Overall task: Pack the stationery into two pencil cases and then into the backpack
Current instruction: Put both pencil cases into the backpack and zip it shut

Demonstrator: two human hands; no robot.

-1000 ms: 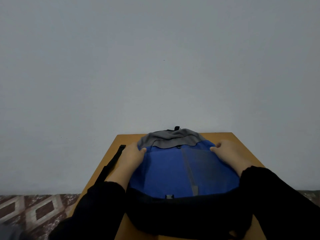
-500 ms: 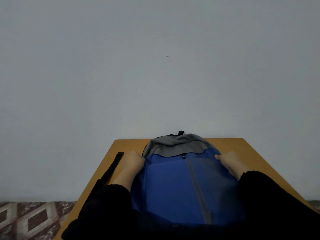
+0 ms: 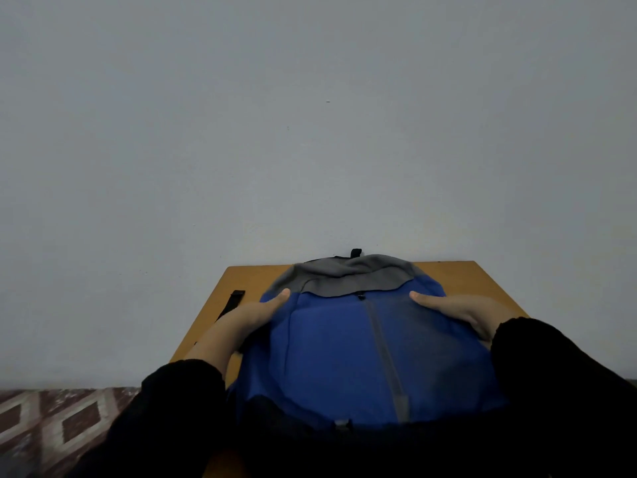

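A blue backpack (image 3: 344, 353) with a grey top and black base lies flat on the wooden table (image 3: 248, 281), its top toward the wall. My left hand (image 3: 251, 319) rests against its left side, thumb stretched onto the blue fabric. On the right side lies my right hand (image 3: 455, 310), thumb pointing inward across the front panel. The fingers of both hands are hidden behind the bag's sides. No pencil cases or stationery show.
A black strap (image 3: 231, 301) trails off the backpack onto the table's left part. A plain grey wall stands right behind the table. Patterned brown and white floor tiles (image 3: 58, 422) show at the lower left.
Both thumbs have stretched out over the backpack's front. The view has shifted, and the bag's black base shows again at the bottom.
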